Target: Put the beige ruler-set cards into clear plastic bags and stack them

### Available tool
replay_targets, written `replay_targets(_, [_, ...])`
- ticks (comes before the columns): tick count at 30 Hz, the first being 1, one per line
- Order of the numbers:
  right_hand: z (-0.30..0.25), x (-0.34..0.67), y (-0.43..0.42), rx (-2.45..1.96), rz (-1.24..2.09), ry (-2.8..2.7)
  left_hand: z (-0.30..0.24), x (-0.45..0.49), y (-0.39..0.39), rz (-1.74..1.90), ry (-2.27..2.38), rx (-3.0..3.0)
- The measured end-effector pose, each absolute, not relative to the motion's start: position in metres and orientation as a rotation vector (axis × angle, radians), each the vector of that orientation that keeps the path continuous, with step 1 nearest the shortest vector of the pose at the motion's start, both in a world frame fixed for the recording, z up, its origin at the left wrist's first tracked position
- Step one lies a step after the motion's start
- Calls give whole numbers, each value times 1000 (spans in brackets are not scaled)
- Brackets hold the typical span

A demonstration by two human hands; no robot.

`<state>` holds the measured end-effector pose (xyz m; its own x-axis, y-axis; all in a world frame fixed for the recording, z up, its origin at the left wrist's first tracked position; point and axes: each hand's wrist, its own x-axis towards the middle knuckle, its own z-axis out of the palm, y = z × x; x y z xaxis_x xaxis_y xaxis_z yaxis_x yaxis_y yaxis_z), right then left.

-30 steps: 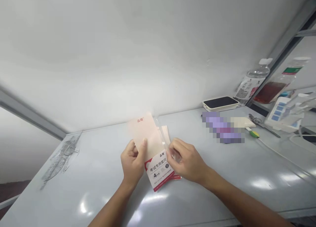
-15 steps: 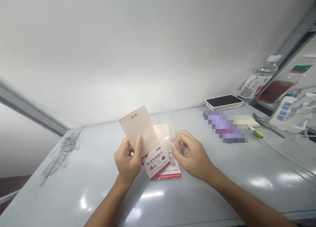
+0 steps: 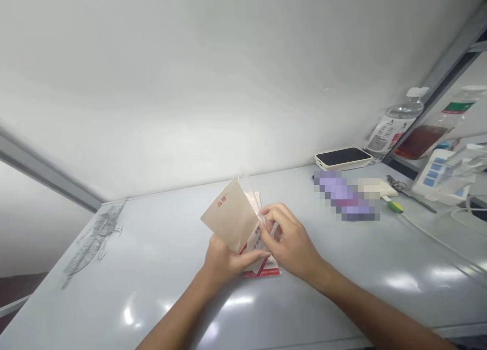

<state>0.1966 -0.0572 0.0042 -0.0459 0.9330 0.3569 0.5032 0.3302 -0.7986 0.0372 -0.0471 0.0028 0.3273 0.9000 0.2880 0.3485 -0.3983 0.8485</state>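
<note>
My left hand (image 3: 224, 261) is closed round the lower edge of a flat beige ruler-set pack (image 3: 232, 215) with red and white print, its thumb lying across the front. The pack is tilted, its upper end leaning left. My right hand (image 3: 292, 241) pinches a clear plastic sleeve (image 3: 261, 213) at the pack's right side; how far the sleeve covers the pack is hard to make out. Beneath both hands, a second ruler-set pack (image 3: 269, 273) with a red lower band lies on the table, mostly hidden.
Right of my hands are a pixelated purple item (image 3: 342, 195), a phone (image 3: 344, 158), a white charger (image 3: 391, 187) with its cable, and scissors (image 3: 413, 194). Bottles (image 3: 395, 121) stand by the frame. A dark drawing (image 3: 93, 238) marks the table's left side.
The upper pack has turned clockwise and shifted right, closer to my right hand. My left hand has moved right and lower on the pack. My right hand stays nearly in place, pinching the sleeve.
</note>
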Motion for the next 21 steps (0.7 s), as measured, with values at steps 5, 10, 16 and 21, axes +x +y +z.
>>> replay_targets(5, [5,201,-52,-1332,625,-1580,17,36,-43,884,1033,1614])
replay_targets(10, [6,202,-49,-1340,594,-1516,13,24,-36,1153,1188,1391])
replay_targets(16, [6,199,-53,-1204,718,-1568,12,26,-41,1323,1446,1533])
replay_targets(21, [11,205,-51,-1037,1149,-1346,14,24,-39,1334,1503,1521])
